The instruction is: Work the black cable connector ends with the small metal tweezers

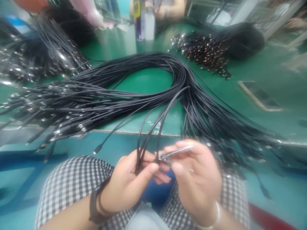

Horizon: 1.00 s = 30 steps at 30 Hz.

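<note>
My left hand (127, 182) grips several thin black cables (142, 150), which rise from its fingers towards a large looped bundle of black cables (144, 102). That bundle lies across the green table (141, 80) and hangs over its front edge. My right hand (198, 179) holds a small steel nail clipper (176, 153) between thumb and fingers. The clipper's end sits close to the cables in my left hand. The two hands are nearly touching. Cable ends with metal connectors fan out at the bundle's left side.
Further bundles of black cables with metal connectors lie at the back left (48, 54) and back right (206, 51). A bottle (150, 24) and a spray can (139, 20) stand at the far side, before a co-worker's hands (165, 9). A flat framed object (259, 95) lies at the right.
</note>
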Each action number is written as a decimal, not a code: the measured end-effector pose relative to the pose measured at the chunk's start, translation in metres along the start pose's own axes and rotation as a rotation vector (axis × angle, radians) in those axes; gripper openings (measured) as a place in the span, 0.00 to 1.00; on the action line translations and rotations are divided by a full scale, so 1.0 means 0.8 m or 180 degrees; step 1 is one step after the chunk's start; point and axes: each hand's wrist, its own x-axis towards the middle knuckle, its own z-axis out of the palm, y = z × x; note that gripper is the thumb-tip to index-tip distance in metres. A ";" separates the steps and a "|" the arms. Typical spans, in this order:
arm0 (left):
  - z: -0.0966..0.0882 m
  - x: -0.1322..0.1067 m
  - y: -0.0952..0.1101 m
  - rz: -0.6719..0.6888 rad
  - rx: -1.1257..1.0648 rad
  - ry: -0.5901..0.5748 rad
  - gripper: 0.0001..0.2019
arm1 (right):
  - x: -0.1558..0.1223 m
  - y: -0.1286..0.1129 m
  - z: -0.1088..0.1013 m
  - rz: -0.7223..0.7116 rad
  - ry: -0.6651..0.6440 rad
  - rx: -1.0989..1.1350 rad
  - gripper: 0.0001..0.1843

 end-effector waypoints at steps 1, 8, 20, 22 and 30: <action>-0.001 0.000 -0.001 -0.0006 0.0067 -0.0035 0.02 | 0.001 0.000 0.001 -0.0017 0.0019 -0.0050 0.16; -0.006 -0.003 -0.004 0.0031 0.0443 -0.0219 0.06 | 0.003 -0.008 0.003 0.0112 0.0126 -0.0441 0.15; 0.001 -0.002 0.000 -0.0306 0.0471 0.0009 0.06 | 0.008 -0.022 -0.023 0.0929 -0.0420 0.0554 0.09; -0.004 -0.003 0.008 -0.0358 0.0889 -0.0113 0.06 | 0.008 -0.036 -0.028 0.0881 -0.0737 -0.0119 0.10; -0.016 -0.004 0.019 -0.1162 0.0492 -0.0846 0.19 | 0.008 -0.082 -0.070 0.0935 -0.1473 -0.1654 0.09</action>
